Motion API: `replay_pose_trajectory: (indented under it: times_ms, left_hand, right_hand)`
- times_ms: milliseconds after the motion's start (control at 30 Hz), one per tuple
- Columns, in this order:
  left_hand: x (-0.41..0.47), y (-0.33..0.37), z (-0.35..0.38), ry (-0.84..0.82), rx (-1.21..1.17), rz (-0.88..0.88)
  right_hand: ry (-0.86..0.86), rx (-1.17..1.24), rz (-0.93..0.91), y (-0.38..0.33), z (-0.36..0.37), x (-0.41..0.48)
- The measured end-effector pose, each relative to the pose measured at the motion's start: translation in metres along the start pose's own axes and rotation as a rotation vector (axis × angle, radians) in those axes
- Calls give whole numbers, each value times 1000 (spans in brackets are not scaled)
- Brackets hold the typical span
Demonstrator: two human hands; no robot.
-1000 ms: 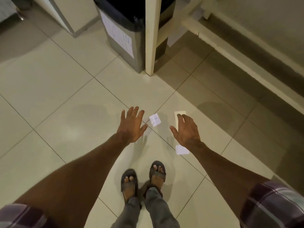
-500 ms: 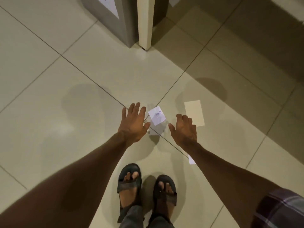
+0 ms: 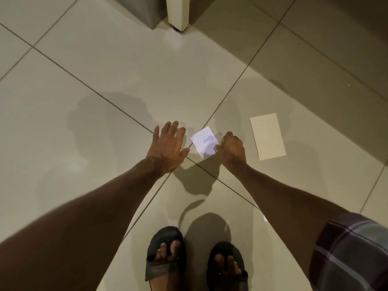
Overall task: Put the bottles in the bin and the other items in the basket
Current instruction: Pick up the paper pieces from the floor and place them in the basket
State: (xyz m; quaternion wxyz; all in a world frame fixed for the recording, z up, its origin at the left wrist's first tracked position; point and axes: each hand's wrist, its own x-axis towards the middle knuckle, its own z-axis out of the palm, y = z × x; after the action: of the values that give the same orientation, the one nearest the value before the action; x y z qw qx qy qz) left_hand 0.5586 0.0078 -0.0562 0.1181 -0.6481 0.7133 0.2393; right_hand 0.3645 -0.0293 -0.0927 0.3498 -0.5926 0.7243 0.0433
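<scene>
Pinched at its near right corner by my right hand [image 3: 233, 148] is a small white paper slip [image 3: 203, 141] with blue handwriting on it. The thumb lies on top of the paper and the other fingers are curled in behind it. From the head view I cannot tell whether the slip has left the floor or still lies flat on it. It sits where two grout lines of the pale glossy tiled floor [image 3: 105, 59] cross.

My left hand [image 3: 168, 150] holds nothing. Its palm faces down and its fingers are straight and spread. It is just beside the slip's left edge, with the thumb tip close to the paper but not touching it.

To the right of my right hand, and apart from it, a beige rectangular card [image 3: 267, 136] lies flat on the tiles. A tiny white paper scrap [image 3: 265, 218] peeks out from behind my right forearm, lower down.

At the bottom edge I see both feet in dark open-toed sandals [image 3: 159, 271], side by side. A plaid short sleeve [image 3: 352, 248] covers my right upper arm.

At the top edge a cream square furniture leg [image 3: 177, 11] stands on the floor. Just to its left is a grey box corner [image 3: 138, 9], cut off by the frame.
</scene>
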Motion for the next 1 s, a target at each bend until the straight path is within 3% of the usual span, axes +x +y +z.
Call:
replay_pose_trajectory:
  times_ms: [333,500,667,1000]
  left_hand:
    - [19,-3,5,-6,-15,46]
    - [25,0,1,3,3,68]
    - [16,14,-8,-13,34,116]
    - [-5,121,-35,-133,-685,-86]
  right_hand:
    - [-13,-189,-32,-1,16,15]
    - [-24,-64,-26,0,16,22]
    - [11,91,-215,3,-12,11]
    - [-90,143,-537,35,-96,-51]
